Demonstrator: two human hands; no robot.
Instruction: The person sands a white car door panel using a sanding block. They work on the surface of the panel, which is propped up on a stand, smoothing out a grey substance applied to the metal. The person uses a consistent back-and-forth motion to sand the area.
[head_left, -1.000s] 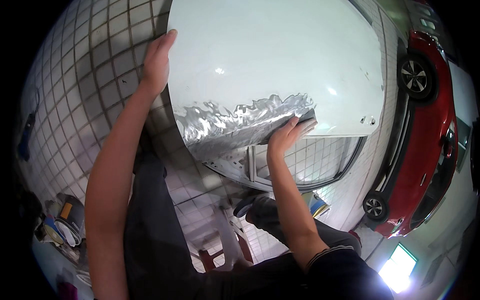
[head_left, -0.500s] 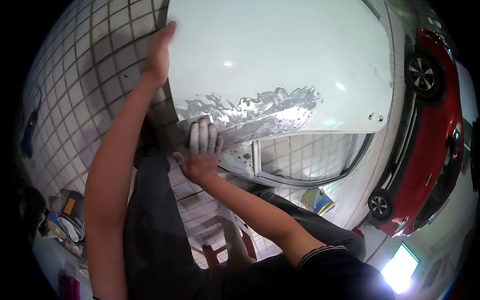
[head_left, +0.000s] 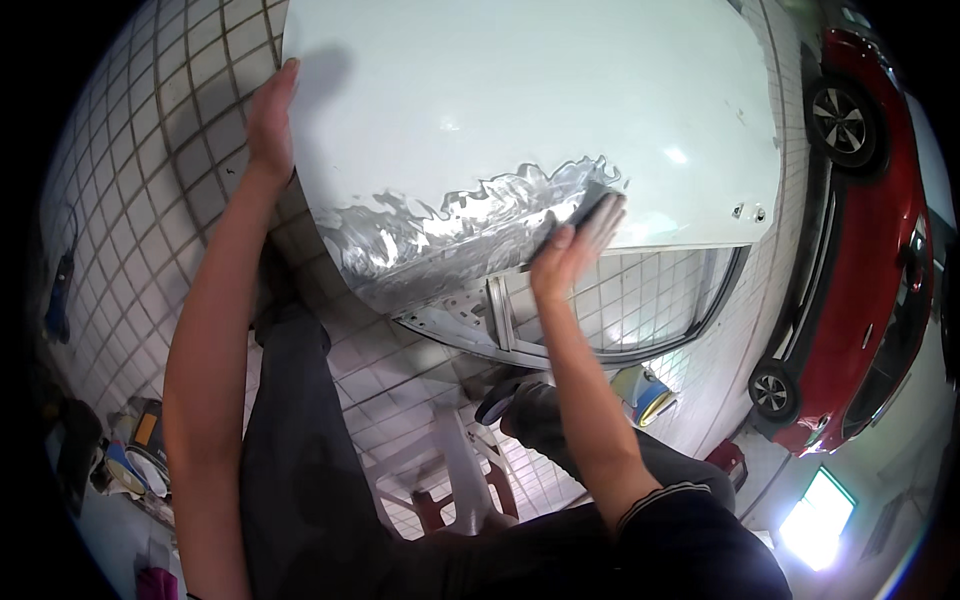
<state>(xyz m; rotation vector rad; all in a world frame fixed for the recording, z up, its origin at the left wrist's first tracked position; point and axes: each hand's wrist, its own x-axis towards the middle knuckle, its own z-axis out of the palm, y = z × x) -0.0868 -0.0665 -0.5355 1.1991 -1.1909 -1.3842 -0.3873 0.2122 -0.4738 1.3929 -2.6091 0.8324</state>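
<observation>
A white car door lies across the view in front of me, its window frame toward my legs. Along its lower part runs a ragged bare-metal patch, shiny and scuffed. My left hand grips the door's left edge, thumb at the rim and the other fingers hidden behind it. My right hand, fingertips dusty grey, presses a dark sanding pad onto the right end of the bare patch. The fingers lie over the pad and partly cover it.
White tiles form the floor. A red car stands at the right. Beside my right leg is a paint can; more cans sit at lower left. A stool shows between my legs.
My right hand has swept the sanding pad from the patch's left end to its right end. The door and my left hand appear shifted left in view.
</observation>
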